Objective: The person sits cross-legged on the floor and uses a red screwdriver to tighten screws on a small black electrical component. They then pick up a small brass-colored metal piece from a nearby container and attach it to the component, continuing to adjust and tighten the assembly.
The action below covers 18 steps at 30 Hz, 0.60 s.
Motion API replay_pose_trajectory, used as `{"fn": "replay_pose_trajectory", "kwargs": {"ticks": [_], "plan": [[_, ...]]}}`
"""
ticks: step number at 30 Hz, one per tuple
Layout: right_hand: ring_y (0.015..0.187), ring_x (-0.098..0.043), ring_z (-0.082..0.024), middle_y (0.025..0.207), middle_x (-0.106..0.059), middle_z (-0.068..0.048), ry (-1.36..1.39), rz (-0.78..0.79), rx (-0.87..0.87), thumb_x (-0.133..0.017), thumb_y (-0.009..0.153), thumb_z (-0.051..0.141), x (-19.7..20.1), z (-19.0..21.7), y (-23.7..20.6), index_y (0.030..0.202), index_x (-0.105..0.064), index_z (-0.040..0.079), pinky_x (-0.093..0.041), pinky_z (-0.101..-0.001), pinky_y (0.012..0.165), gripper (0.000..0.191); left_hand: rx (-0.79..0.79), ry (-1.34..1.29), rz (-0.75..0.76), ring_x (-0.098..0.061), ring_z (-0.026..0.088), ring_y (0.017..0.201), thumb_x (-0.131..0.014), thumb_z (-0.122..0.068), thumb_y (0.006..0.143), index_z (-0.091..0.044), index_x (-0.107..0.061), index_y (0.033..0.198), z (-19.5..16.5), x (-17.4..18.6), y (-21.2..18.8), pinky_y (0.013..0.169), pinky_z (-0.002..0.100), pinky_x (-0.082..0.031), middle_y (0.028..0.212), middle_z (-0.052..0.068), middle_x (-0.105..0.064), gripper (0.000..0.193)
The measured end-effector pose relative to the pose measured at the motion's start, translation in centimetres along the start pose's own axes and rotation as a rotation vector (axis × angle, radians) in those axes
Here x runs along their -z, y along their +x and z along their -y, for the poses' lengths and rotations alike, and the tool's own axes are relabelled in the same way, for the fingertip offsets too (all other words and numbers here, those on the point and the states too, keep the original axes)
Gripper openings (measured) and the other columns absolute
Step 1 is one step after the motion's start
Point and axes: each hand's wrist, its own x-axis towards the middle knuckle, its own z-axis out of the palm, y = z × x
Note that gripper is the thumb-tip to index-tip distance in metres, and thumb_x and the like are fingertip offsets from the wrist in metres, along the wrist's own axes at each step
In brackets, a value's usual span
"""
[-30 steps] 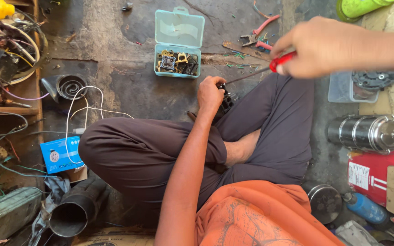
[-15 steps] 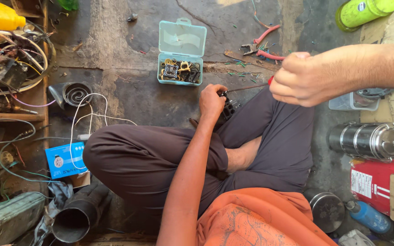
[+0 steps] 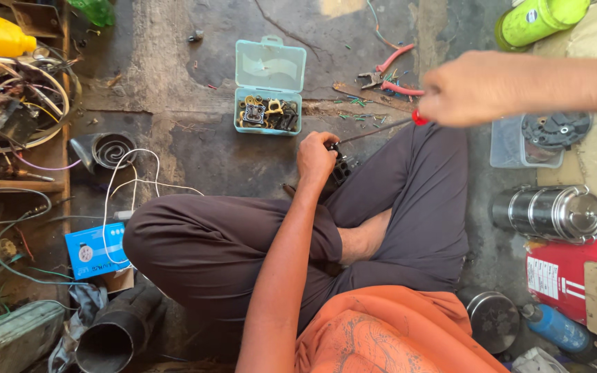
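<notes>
I see my left hand [image 3: 317, 157] low in the middle of the view, resting on my crossed legs and wrapped around a small black part [image 3: 340, 168]; the fingers are curled tight over it, so only its right edge shows beside the knuckles. My right hand [image 3: 475, 88] is raised higher and further right, blurred, closed in a fist around the red handle of a screwdriver [image 3: 388, 126]. Its thin shaft slants down and left from the fist, and its tip reaches the black part at my left hand, though I cannot tell exactly where it touches.

On the concrete floor just beyond my left hand sits a small pale blue plastic box [image 3: 269, 86], lid thrown open toward the far side, its tray full of small metal and dark bits. To the right of it, far from me, red-handled pliers [image 3: 388, 74] lie among short wire clippings. At the far right corner a lime green bottle [image 3: 539, 21] lies tilted. Right of my knee a clear tub holds a black round disc [image 3: 555, 129], and nearer to me a steel canister [image 3: 547, 213] lies on its side above a red carton [image 3: 575, 276].

On the left, a tangle of wires [image 3: 15, 103] fills a wooden frame, a white cable [image 3: 133, 179] loops over the floor, and a blue box [image 3: 95, 250] sits near my left knee.
</notes>
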Motion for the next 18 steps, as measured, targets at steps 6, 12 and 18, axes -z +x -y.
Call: {"fn": "replay_pose_trajectory", "kwargs": {"ticks": [6,12,18], "plan": [[0.094,-0.068,-0.03,0.111,-0.055,-0.007,-0.672,-0.02,0.738,-0.067,0.076,0.026,0.2,0.6,-2.2,0.109,-0.059,0.017,-0.058,-0.0441,0.069,0.035,-0.012,0.001,-0.013,-0.072,0.026,0.097,-0.083,-0.005,0.072,-0.018,-0.08,0.099,0.1,0.1,0.0,0.083,0.039,-0.056,0.101,0.005,-0.073,0.031],[0.075,-0.066,-0.029,0.094,-0.056,-0.013,-1.025,-0.237,1.198,-0.065,0.081,0.021,-0.5,0.3,-1.2,0.094,-0.06,0.004,-0.051,-0.0414,0.054,0.022,-0.014,0.018,0.005,-0.071,0.026,0.098,-0.083,-0.005,0.072,-0.017,-0.079,0.101,-0.1,0.2,-0.1,0.084,0.039,-0.055,0.103,0.005,-0.073,0.032],[0.06,-0.063,-0.025,0.08,-0.06,-0.004,0.012,-0.253,0.458,-0.071,0.071,0.025,-1.5,-0.6,0.0,0.1,-0.065,0.019,-0.046,-0.0368,0.046,0.03,-0.021,0.023,0.017,-0.072,0.026,0.098,-0.084,-0.005,0.072,-0.017,-0.08,0.101,-0.3,0.4,0.0,0.084,0.039,-0.055,0.102,0.005,-0.073,0.032]]}}
